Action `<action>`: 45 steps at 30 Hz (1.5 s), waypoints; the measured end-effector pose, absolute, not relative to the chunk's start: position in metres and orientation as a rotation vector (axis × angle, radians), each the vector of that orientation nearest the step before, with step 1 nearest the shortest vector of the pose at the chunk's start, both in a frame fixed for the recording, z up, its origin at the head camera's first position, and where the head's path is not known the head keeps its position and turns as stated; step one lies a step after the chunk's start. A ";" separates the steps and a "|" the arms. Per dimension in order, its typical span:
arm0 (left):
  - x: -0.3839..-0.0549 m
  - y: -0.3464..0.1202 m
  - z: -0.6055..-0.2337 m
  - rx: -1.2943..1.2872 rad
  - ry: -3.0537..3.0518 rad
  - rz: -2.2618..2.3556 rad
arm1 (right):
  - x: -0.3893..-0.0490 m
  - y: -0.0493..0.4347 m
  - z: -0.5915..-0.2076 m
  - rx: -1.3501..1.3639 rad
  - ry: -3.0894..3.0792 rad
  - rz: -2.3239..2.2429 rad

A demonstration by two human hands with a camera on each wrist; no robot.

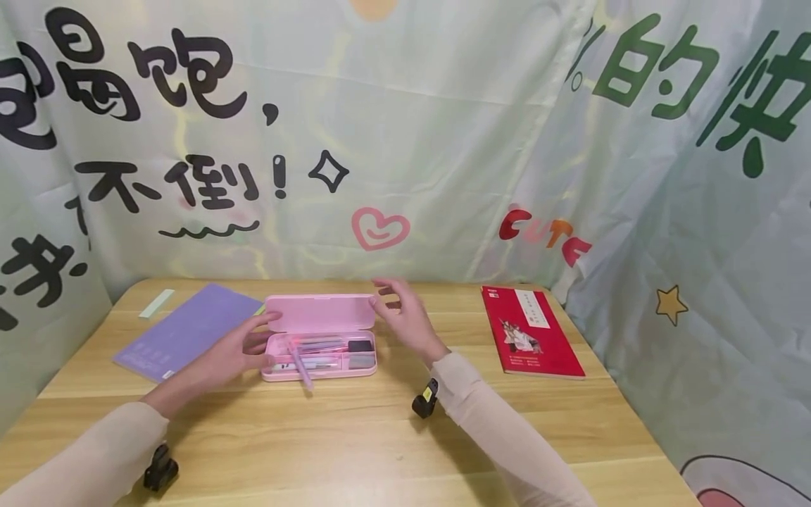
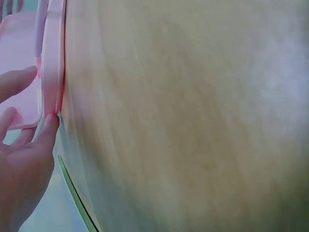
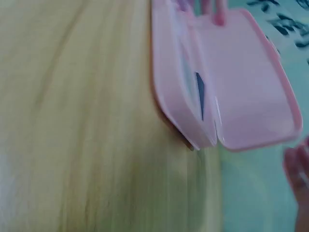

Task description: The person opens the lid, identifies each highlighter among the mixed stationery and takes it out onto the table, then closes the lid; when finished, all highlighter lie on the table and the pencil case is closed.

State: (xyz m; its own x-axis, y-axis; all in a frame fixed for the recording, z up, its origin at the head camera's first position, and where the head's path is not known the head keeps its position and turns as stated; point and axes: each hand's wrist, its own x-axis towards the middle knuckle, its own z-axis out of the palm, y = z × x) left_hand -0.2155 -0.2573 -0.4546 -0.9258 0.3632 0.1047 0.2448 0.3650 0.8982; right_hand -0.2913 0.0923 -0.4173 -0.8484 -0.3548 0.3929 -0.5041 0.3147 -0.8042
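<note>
A pink pencil case (image 1: 319, 377) lies with its lid (image 1: 323, 313) raised at the back. Pens fill the case, with a dark block (image 1: 360, 346) and a grey block (image 1: 361, 361) at its right end. Across the front rim slants a purple pen (image 1: 301, 366), its lower end sticking out over the table. My left hand (image 1: 237, 350) is at the left end, fingers spread; in the left wrist view its thumb (image 2: 49, 128) touches the case's corner. Beside the lid's right edge is my right hand (image 1: 408, 320), its fingers loosely bent; the right wrist view shows a small gap.
A purple notebook (image 1: 196, 331) lies to the left, partly behind my left forearm. Beyond it is a pale green strip (image 1: 156, 303). On the right lies a red booklet (image 1: 532, 334). A printed curtain (image 1: 443, 162) hangs behind the wooden table (image 1: 355, 436).
</note>
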 end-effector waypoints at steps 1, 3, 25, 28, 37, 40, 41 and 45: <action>-0.216 -0.258 -0.454 0.556 2.501 1.603 | -0.289 0.089 -0.416 0.834 -2.392 1.538; -0.216 -0.259 -0.453 0.543 2.496 1.585 | -0.283 0.082 -0.413 0.926 -2.348 1.474; -0.218 -0.267 -0.454 0.592 2.439 1.462 | -0.224 0.022 -0.440 1.335 -2.797 0.694; -0.219 -0.266 -0.454 0.614 2.429 1.457 | -0.221 0.019 -0.440 1.287 -2.805 0.645; -0.218 -0.265 -0.452 0.599 2.434 1.446 | -0.222 0.022 -0.438 1.160 -2.807 0.758; -0.217 -0.265 -0.451 0.589 2.444 1.428 | -0.226 0.025 -0.437 1.107 -2.793 0.823; -0.218 -0.265 -0.451 0.576 2.443 1.430 | -0.228 0.026 -0.436 1.089 -2.787 0.847; -0.218 -0.265 -0.452 0.555 2.450 1.417 | -0.237 0.033 -0.433 1.012 -2.775 0.972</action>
